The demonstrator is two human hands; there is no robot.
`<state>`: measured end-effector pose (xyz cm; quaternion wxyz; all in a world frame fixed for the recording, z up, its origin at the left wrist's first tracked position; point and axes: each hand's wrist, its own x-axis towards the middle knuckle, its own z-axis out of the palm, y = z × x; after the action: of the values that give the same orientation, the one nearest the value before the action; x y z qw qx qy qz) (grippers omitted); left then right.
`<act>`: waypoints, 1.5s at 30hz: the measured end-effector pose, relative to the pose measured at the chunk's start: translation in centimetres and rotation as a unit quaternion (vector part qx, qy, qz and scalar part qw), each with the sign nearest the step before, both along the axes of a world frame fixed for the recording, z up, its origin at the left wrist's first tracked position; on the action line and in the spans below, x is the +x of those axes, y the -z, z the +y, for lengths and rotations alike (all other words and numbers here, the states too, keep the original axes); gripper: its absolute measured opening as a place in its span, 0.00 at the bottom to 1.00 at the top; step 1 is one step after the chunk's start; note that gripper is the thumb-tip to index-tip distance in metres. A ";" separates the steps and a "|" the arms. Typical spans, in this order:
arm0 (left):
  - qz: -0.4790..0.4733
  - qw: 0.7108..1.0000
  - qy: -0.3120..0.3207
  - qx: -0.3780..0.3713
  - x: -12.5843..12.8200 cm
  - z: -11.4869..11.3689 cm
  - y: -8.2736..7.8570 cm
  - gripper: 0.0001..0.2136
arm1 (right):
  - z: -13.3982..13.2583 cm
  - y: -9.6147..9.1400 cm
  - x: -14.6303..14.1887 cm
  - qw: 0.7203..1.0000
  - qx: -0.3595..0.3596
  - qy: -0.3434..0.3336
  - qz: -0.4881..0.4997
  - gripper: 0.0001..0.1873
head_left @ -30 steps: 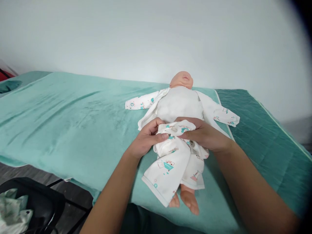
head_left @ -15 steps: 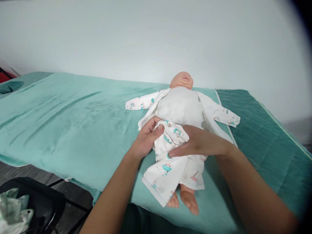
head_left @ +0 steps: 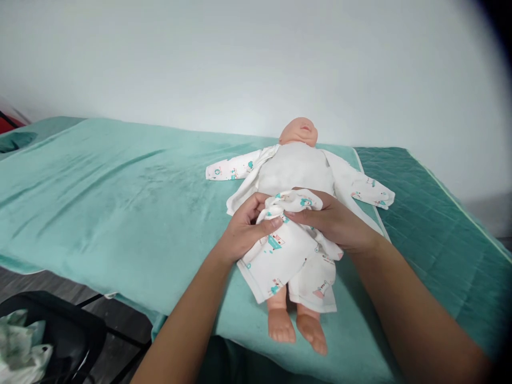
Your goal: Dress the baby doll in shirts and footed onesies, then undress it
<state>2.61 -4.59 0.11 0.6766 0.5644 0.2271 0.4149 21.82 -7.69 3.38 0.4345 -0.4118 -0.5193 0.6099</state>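
A baby doll [head_left: 299, 131] lies on its back, its bare feet pointing toward me. An open white printed jacket [head_left: 232, 168] has its sleeves spread out over the doll's arms, with the white cloth torso showing between its flaps. White baby pants [head_left: 280, 261] with teal and pink prints are bunched over the doll's hips and legs. My left hand [head_left: 245, 228] pinches the gathered fabric at the left, thumb on top. From the right, my right hand [head_left: 344, 221] grips the same bunch near the top. Folds hide several of my fingertips.
A teal plush cover [head_left: 120, 213] spreads over the table beneath the doll, with a darker quilted cover [head_left: 436, 229] at the right. A white wall [head_left: 200, 64] stands behind. At the lower left is a black chair [head_left: 86, 325] holding a crumpled plastic bag [head_left: 22, 346].
The pants' left leg has been drawn upward, so both of the doll's feet and the left ankle now show. My right hand has shifted its hold on the bunched cloth.
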 end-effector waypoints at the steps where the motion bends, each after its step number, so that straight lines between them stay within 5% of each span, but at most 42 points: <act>1: -0.011 1.000 -0.012 -0.012 0.1 -0.2 -0.1 0.10 | 0.0 0.0 0.0 1.000 0.005 -0.001 -0.002 0.14; 10: -0.090 0.985 -0.090 -0.114 0.7 -3.7 -1.8 0.11 | -0.1 -1.1 0.5 0.989 0.025 -0.090 -0.112 0.20; 23: 0.002 0.921 -0.267 -0.282 2.5 -14.8 -5.1 0.14 | -0.1 -1.6 1.0 0.933 0.124 -0.205 -0.270 0.12; 31: -0.030 0.885 -0.364 -0.289 3.7 -18.0 -3.5 0.18 | -0.6 -1.5 0.9 0.900 0.161 -0.252 -0.319 0.09; 45: -0.045 0.872 -0.343 -0.345 2.6 -20.6 -3.3 0.18 | -0.9 -2.3 1.8 0.888 0.107 -0.343 -0.287 0.17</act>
<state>5.21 -25.15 3.39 0.6533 0.1620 0.5041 0.5411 23.58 -8.63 5.63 0.0713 -0.3163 -0.7924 0.5166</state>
